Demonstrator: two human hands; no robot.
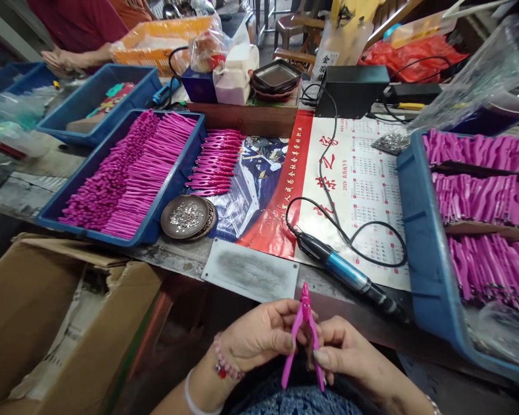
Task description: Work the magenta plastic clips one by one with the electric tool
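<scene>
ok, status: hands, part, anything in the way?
Left fingers and right fingers gripping pink pliers. Handles spread, nose pointing away from wearer. Blue corded tool lies just beyond, not touching pliers.

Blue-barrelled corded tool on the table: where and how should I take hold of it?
Likely best by the blue barrel, from above on the near side: the tool lies slanted, and its cord leaves the far-left end and loops beyond it. The right hand is nearest, but holds the pink pliers.
</scene>
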